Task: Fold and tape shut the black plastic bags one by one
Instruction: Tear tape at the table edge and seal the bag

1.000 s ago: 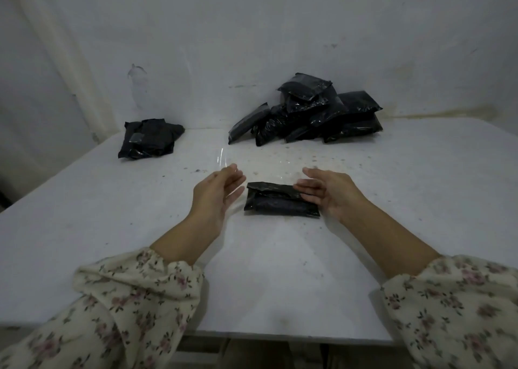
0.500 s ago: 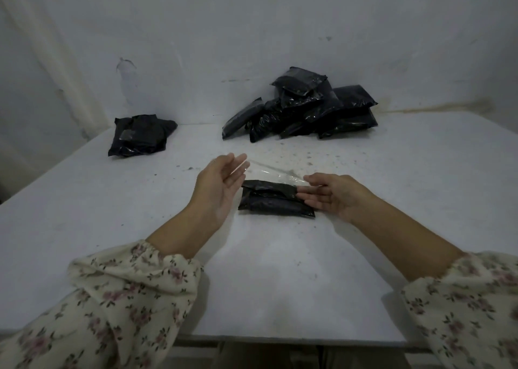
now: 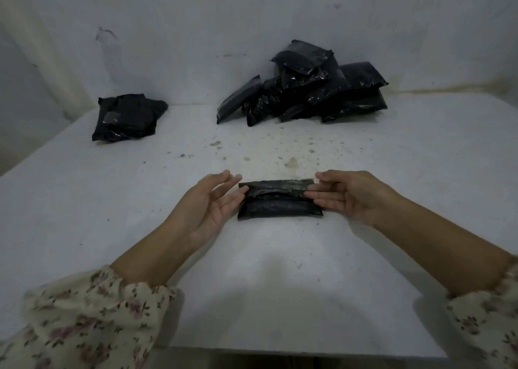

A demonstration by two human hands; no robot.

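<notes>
Fingers straight, left hand and right hand touch opposite ends of a folded black bag lying on the white table, gripping nothing; more bags are piled behind.

Left hand is held at the left end of the folded bag, right hand at its right end; fingers are extended, tips touching it.

The head camera looks forward and down over the white table, close above both forearms.
</notes>
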